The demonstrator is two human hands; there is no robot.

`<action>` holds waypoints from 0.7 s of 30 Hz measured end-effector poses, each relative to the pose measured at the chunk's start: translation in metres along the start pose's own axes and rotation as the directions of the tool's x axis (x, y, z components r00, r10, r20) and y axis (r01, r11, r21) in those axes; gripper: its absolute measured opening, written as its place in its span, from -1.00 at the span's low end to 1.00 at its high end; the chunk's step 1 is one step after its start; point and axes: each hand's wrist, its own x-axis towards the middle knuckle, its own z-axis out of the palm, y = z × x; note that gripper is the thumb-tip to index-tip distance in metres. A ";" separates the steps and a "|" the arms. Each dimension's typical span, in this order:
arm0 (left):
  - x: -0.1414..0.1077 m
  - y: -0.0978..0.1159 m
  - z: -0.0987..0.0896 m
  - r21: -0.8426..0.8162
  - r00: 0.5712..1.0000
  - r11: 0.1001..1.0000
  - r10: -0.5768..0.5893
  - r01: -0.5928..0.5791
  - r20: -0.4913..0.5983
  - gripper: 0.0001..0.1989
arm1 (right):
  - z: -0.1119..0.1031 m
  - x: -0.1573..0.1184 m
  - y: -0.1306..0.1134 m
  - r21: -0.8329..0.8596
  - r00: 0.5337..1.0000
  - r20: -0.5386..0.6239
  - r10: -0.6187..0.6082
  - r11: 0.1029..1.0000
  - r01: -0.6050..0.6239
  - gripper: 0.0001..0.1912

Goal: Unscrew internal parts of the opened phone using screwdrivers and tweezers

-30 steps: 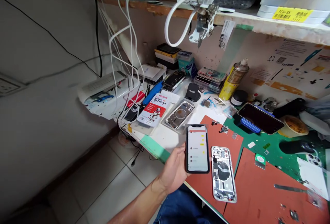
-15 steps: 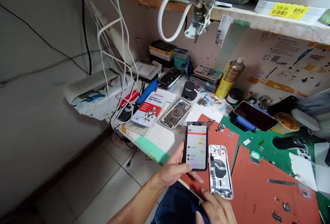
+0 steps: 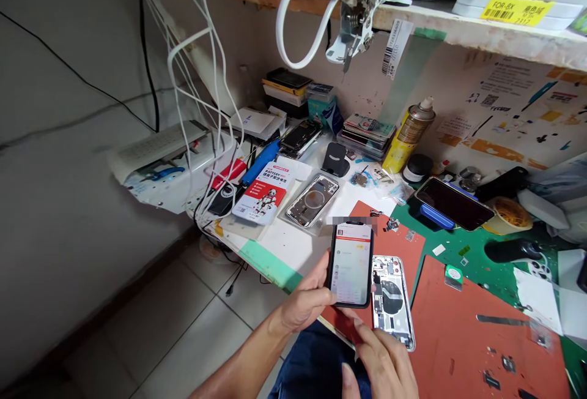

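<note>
In our left hand [image 3: 305, 301], at the worktop's [image 3: 293, 246] near edge, we hold a lit phone [image 3: 351, 264] upright, the grip wrapped around its left edge and lower corner, while our right hand [image 3: 383, 362] comes up just below it, fingers loosely spread and holding nothing, index finger near the phone's bottom edge. Just right of the phone an opened phone housing [image 3: 394, 301] lies on the red mat [image 3: 458, 338]. We judge the step to be checking the screen; next calls for a steady tap or swipe. Against a second ago, the right hand has entered and the phone has lifted nearer.
</note>
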 end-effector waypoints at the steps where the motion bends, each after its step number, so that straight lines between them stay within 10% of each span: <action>1: 0.001 0.000 0.000 -0.016 1.000 1.000 0.013 -0.013 0.001 -0.20 | 0.001 0.000 0.000 -0.001 1.000 0.022 -0.004 1.000 0.004 -0.84; 21: 0.005 -0.010 -0.008 -0.121 0.983 0.987 0.125 -0.109 0.132 -0.15 | 0.011 0.019 0.002 0.039 0.979 0.107 -0.172 0.985 0.168 -0.65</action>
